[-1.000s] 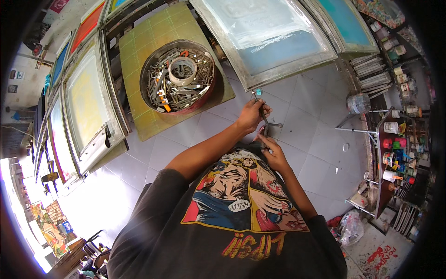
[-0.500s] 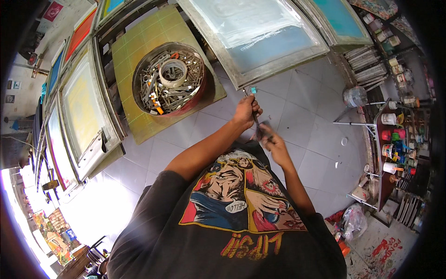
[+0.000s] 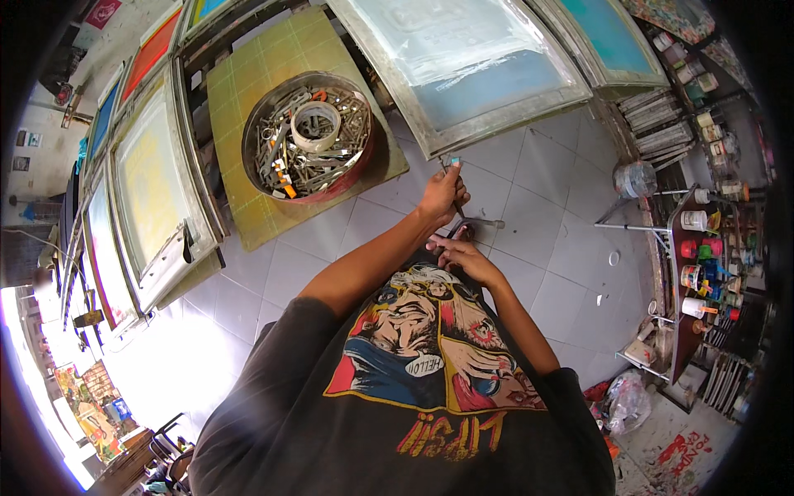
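Note:
My left hand [image 3: 443,195] is closed around the slim dark handle of what looks like a claw hammer [image 3: 481,221]. Its grey metal head is at the near end, a blunt end pointing right and a curved part toward my body. Just below the head is my right hand [image 3: 467,259], its fingers stretched out to the left and slightly apart; whether they touch the metal is hard to tell. To the left, a round reddish tub [image 3: 356,172] full of loose metal hardware and tools sits on a green-yellow board [image 3: 240,217], with a tape roll [image 3: 331,142] on top.
Framed screens [image 3: 514,124] lean out ahead, close beyond my left hand, and more frames [image 3: 157,178] line the left. At right stand a clear water bottle [image 3: 634,177] and a narrow shelf [image 3: 683,273] of paint pots. Grey floor tiles [image 3: 529,207] lie beneath my hands.
My right hand, blurred near the tool's head before, has moved down and left with fingers extended. The metal head now shows plainly, turned sideways. My left hand keeps its grip.

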Available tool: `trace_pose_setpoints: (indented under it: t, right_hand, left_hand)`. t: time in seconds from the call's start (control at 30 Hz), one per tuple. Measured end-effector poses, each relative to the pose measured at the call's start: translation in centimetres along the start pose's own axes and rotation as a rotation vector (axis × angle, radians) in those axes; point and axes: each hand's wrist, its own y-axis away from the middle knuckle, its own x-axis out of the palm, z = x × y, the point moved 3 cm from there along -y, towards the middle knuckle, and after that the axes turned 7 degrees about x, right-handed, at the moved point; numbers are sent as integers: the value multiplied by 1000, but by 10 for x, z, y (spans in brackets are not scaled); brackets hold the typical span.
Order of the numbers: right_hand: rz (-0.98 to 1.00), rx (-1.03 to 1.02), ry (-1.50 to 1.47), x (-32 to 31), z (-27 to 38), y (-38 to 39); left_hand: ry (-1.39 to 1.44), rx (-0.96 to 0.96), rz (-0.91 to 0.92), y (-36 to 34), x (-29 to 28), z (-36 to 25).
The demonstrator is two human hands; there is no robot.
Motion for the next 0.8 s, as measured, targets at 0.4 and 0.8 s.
trace_pose_setpoints:
  t: [0.4, 0.8]
  right_hand:
    - [-340, 172, 159, -24, -28, -12]
    - [-384, 147, -328, -21, -30, -13]
  left_hand:
    - [157, -42, -160, -5, 3, 8]
    - [195, -70, -198, -15, 0, 13]
